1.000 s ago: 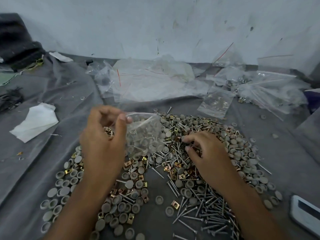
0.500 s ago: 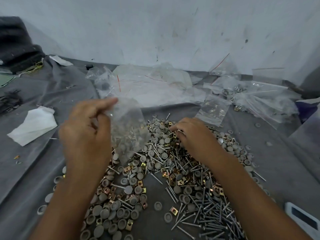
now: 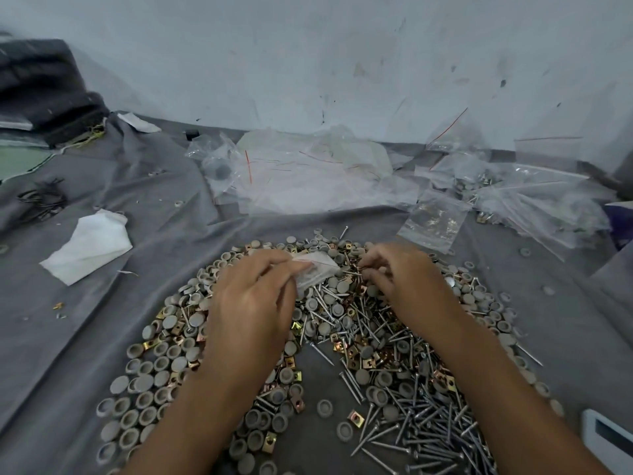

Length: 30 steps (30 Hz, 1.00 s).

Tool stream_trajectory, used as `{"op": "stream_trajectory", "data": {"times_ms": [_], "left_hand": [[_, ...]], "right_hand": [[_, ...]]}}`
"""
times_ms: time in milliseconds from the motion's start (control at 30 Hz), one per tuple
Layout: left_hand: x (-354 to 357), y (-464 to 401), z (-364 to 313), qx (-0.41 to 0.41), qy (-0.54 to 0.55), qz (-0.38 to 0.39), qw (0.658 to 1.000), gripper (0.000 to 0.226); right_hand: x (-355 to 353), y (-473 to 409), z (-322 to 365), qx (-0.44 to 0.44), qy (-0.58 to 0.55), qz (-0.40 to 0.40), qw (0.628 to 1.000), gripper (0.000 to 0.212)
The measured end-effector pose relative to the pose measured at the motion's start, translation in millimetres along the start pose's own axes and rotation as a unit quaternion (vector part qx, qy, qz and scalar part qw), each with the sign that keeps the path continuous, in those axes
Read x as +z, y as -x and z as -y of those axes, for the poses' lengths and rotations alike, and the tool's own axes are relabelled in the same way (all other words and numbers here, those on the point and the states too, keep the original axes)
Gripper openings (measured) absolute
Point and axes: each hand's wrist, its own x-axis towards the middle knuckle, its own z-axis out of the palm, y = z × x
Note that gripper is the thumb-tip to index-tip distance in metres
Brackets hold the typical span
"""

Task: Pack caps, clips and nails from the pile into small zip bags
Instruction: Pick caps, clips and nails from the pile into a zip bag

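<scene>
We see both arms reach forward from the bottom of the view, bare, over a big pile [image 3: 342,337] of small parts. The left hand [image 3: 253,313] lies palm down with its back to us. Its fingers [image 3: 291,265] and thumb are curled and pinch a small clear zip bag [image 3: 317,272], which is crumpled and rests low on top of the pile. The bag is thin and shiny, and we can see little grey shapes through it.

The right hand [image 3: 407,282] is just beside the bag, also low on the pile. Its fingers [image 3: 371,264] are bent and drawn close together, and they pinch thin nails [image 3: 351,272] right at the bag's edge.

The pile lies on a wrinkly grey cloth [image 3: 102,337] that covers the surface. The caps [image 3: 144,382] are round, grey and smooth, like little cups, and many lie to the left. The clips [image 3: 356,418] are small, square and shiny gold. Long, thin silver nails with flat heads lie thick at the lower right.

Behind the pile lie more clear bags [image 3: 308,173] with red lines, soft and crinkly, near a white scuffed wall [image 3: 342,63]. A filled bag [image 3: 433,224] lies flat to the right of them. A white folded cloth [image 3: 89,245] sits to the left.
</scene>
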Motion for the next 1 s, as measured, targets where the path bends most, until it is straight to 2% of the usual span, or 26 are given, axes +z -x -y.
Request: {"op": "stream_trajectory", "data": {"times_ms": [67, 167, 267, 533, 633, 867, 933, 1000], "left_hand": [[3, 0, 0, -0.002, 0.013, 0.005, 1.000, 0.022], [5, 0, -2, -0.038, 0.053, 0.014, 0.998, 0.024], [4, 0, -4, -0.071, 0.070, 0.022, 0.995, 0.035], [4, -1, -4, -0.083, 0.089, 0.067, 0.990, 0.052], [5, -2, -6, -0.076, 0.086, 0.069, 0.991, 0.056], [0, -2, -5, -0.089, 0.056, 0.079, 0.991, 0.061], [-2, -1, -5, -0.086, 0.037, 0.088, 0.992, 0.061], [-6, -1, -7, -0.077, 0.022, 0.084, 0.993, 0.061]], "right_hand": [[-10, 9, 10, -0.005, -0.095, -0.050, 0.994, 0.007], [-26, 20, 35, -0.086, -0.167, -0.119, 0.975, 0.007], [-23, 24, 56, -0.176, -0.122, -0.145, 0.966, 0.009], [3, 14, 59, -0.206, 0.052, -0.139, 0.967, 0.012], [2, 14, 61, -0.187, 0.069, -0.119, 0.973, 0.017], [-31, 47, 37, -0.070, -0.091, -0.118, 0.986, 0.014], [-37, 68, 23, -0.014, -0.074, -0.043, 0.996, 0.015], [-34, 85, 17, 0.015, -0.003, 0.064, 0.998, 0.014]]}}
